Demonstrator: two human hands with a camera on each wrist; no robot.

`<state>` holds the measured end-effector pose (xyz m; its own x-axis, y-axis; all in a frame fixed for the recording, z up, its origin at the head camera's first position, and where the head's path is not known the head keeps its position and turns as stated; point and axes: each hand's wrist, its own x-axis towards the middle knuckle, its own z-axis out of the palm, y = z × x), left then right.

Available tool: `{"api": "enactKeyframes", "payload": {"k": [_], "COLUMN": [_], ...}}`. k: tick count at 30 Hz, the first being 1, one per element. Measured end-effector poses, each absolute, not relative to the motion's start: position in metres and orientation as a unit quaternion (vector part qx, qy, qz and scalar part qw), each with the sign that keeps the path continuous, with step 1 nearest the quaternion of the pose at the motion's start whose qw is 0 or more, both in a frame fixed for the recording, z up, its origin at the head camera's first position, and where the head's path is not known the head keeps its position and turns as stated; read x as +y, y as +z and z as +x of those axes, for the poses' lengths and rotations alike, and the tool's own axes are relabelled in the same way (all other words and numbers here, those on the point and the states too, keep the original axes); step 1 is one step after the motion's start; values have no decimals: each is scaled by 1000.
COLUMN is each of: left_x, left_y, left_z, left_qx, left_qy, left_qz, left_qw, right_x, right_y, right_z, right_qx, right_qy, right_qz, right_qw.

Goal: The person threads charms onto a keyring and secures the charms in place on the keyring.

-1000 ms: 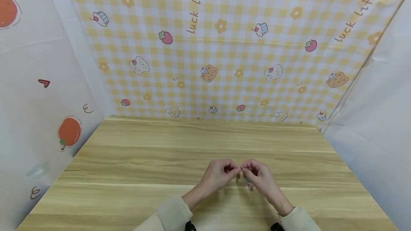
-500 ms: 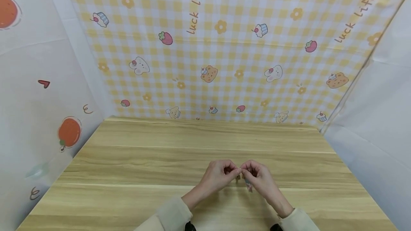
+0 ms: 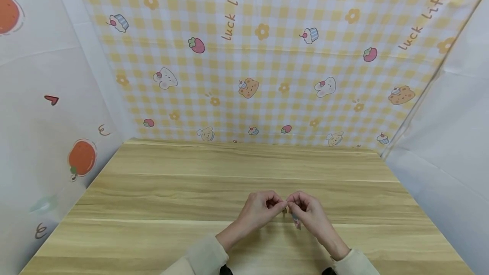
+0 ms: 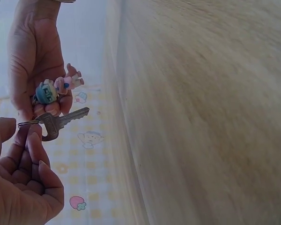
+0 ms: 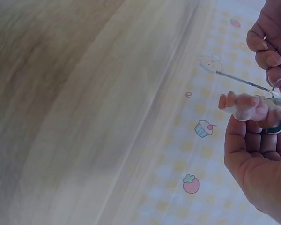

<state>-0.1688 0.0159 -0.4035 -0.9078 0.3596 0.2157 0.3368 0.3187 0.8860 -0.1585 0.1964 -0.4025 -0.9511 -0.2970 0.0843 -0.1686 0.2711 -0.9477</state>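
Observation:
Both hands meet above the table, fingertips almost touching. In the left wrist view a metal key [image 4: 56,125] hangs from a thin split key ring [image 4: 28,123]. My left hand [image 3: 261,206] pinches this ring between thumb and fingers. Opposite it, my right hand [image 3: 311,213] pinches the top of a figurine keychain, right at the ring. The small figurine [image 4: 54,91], with a teal cap and pinkish body, lies against the curled right fingers. From the right wrist side, the key [image 5: 243,81] appears edge-on beside the figurine. The exact grip of the right fingertips is partly hidden.
A wood-grain table [image 3: 172,190] lies under the hands. Behind it hangs a yellow checked cloth [image 3: 229,67] with cartoon prints. White cloth walls stand at the left [image 3: 34,139] and right [image 3: 451,139].
Both hands stay in nearly the same place, fingertips together. The key dangling below them shifts slightly, dipping lower and then swinging a little to the right.

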Motion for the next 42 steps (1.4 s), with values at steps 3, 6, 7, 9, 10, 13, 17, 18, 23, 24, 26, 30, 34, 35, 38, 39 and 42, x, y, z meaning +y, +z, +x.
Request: {"api": "enactKeyframes", "payload": {"k": [3,6,7,9,10,13,17,18,23,24,26,30,34,35,38,39,42], "left_x": [16,17,17,17,17,17,16,16,16,16,16,16,16,16,15,15,15], "left_y": [-404,-404,-404,-405,-405,-406,-407,-407,-406,-406,-406,-408,-409,-409,-408,-408,-407], "left_z": [-169,-169,-169,-169,-169,-169,-170,-169,-169,-169,-169,-170,-169,-169,-169,-169,-168], "left_qx": [813,813,813,812,812,811,813,815,818,819,820,819,816,815,816,816,819], "left_qy": [541,542,542,543,543,544,542,540,537,537,535,535,539,539,539,538,535], "left_qz": [213,212,212,214,215,216,212,210,204,203,202,207,211,211,211,210,205], "left_qw": [10,4,3,-2,-3,-1,7,9,10,9,6,-4,-5,-5,-1,-1,3], "right_x": [196,196,196,196,196,196,197,196,194,193,193,193,193,193,193,193,193], "right_y": [-403,-403,-404,-404,-404,-405,-404,-403,-402,-401,-402,-403,-404,-404,-405,-405,-404], "right_z": [-159,-159,-160,-159,-159,-159,-158,-158,-157,-156,-157,-157,-158,-158,-158,-158,-158], "right_qx": [800,802,801,800,800,800,797,797,796,796,796,797,798,798,800,801,804], "right_qy": [-580,-578,-578,-581,-581,-581,-583,-584,-586,-586,-585,-585,-584,-584,-582,-580,-576], "right_qz": [-145,-143,-141,-139,-140,-141,-150,-147,-146,-144,-147,-141,-145,-142,-141,-139,-135], "right_qw": [55,55,55,54,54,52,51,52,51,51,48,46,43,44,46,47,52]}}
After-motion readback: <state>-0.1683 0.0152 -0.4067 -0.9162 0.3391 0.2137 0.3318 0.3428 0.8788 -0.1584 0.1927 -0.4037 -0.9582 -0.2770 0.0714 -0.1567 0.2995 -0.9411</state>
